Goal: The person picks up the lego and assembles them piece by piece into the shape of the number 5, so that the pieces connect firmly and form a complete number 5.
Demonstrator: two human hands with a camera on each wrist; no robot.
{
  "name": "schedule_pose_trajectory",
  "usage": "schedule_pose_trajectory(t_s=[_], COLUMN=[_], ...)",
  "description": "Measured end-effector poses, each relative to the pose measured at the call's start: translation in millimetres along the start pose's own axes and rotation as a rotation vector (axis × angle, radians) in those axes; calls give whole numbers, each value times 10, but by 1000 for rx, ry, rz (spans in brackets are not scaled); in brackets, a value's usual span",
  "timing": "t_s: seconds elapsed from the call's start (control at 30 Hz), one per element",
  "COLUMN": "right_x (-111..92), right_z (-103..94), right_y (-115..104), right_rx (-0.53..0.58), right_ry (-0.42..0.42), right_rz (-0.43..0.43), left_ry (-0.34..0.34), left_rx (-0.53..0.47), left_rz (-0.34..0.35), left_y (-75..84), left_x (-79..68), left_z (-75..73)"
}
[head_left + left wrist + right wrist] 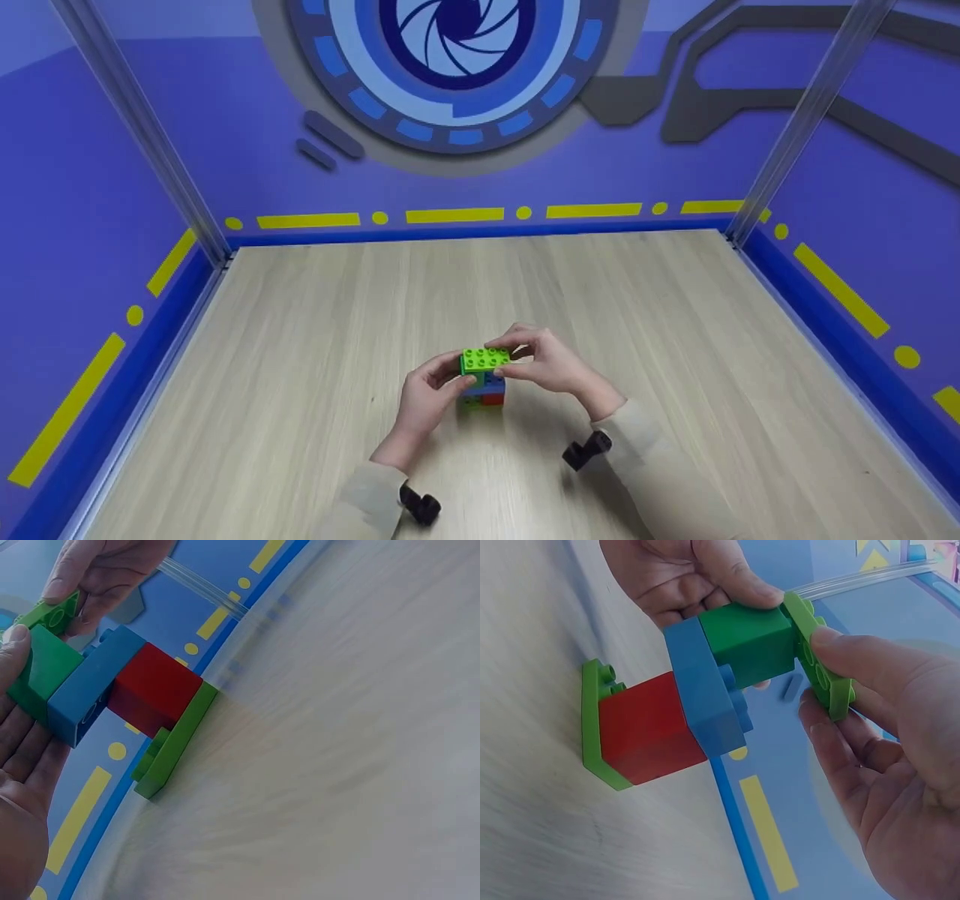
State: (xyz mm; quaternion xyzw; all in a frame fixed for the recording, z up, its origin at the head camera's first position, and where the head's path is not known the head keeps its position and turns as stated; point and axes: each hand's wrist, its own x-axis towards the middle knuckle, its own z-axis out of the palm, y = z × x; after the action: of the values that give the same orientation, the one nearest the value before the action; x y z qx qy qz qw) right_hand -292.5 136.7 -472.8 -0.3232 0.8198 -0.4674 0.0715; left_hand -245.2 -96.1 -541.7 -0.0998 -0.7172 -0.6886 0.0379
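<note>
A stack of toy building bricks stands on the table. At its foot is a thin light green plate [592,727], bearing a red brick [649,731]. Above these come a blue brick [703,686] and a dark green brick [748,637]. Thumb and fingers of my left hand [421,401] grip the dark green brick from the left. With my right hand [553,361] I pinch another light green plate [484,358], studs up, at the stack's top. It meets the dark green brick at one end and overhangs to the right; whether it is pressed fully down, I cannot tell.
The wood-grain table [315,330] spreads around the stack. Purple-blue printed walls [465,187] enclose its back and sides, with metal posts [780,150] at the rear corners. Black wrist cameras [589,450] project from both sleeves close to the tabletop.
</note>
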Motion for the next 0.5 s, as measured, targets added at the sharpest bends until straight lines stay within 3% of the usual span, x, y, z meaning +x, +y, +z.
schedule_pose_trajectory(t_s=[0.5], right_x=[41], right_z=[4], right_y=[-62], right_rx=[-59], right_ry=[-25], right_rz=[-47], left_ry=[6], left_rx=[18], left_rz=[9], left_y=[4], left_x=[2], left_z=[-8])
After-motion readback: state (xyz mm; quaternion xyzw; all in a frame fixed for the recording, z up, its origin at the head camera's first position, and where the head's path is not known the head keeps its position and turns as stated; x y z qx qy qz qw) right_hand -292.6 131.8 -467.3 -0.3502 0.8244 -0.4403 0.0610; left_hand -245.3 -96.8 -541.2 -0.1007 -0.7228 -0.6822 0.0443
